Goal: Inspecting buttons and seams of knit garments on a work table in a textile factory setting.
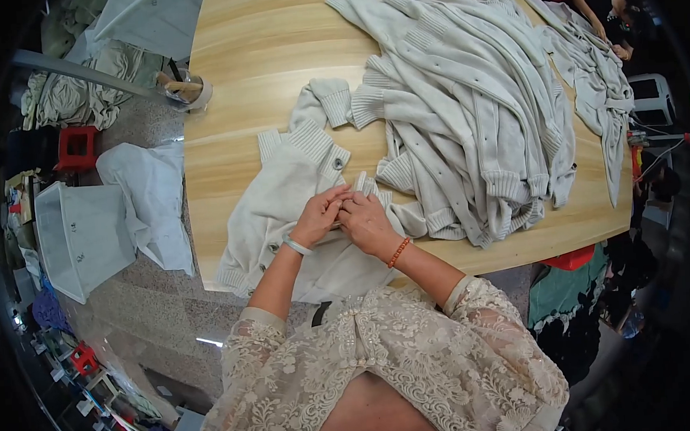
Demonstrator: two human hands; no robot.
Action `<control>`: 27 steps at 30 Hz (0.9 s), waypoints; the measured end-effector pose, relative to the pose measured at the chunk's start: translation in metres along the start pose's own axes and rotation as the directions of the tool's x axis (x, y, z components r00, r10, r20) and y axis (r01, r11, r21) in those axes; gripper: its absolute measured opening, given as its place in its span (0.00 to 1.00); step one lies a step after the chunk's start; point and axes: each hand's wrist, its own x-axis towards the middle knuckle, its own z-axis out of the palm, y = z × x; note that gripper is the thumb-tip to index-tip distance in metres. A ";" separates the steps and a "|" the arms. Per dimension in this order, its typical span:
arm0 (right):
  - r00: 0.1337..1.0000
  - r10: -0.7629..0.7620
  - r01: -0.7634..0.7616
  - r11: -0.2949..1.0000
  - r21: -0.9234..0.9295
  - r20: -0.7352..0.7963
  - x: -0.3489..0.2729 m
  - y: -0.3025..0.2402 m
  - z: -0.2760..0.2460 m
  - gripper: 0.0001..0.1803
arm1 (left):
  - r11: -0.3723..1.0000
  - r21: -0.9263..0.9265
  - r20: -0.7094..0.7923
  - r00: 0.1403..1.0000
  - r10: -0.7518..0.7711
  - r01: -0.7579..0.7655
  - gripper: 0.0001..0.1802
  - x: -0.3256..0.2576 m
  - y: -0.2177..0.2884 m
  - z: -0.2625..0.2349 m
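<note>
A cream knitted cardigan (pixel 274 211) with ribbed cuffs and buttons lies flat at the near edge of the wooden table (pixel 236 81). My left hand (pixel 318 215), with a pale bangle on the wrist, pinches the cardigan's front edge. My right hand (pixel 367 222), with an orange bead bracelet, meets it fingertip to fingertip on the same bit of fabric. What sits between the fingers is hidden.
A heap of several more cream cardigans (pixel 472 115) covers the table's right half. Another person's hands (pixel 608 26) work at the far right corner. On the floor to the left stand a white plastic bin (pixel 81 237), a red stool (pixel 76 148) and loose cloth (pixel 153 202).
</note>
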 end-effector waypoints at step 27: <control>0.992 0.052 -0.019 0.963 0.268 -0.116 0.019 0.003 0.008 0.18 | 0.841 -0.381 -0.102 0.887 -0.451 0.384 0.06 -0.014 0.003 -0.020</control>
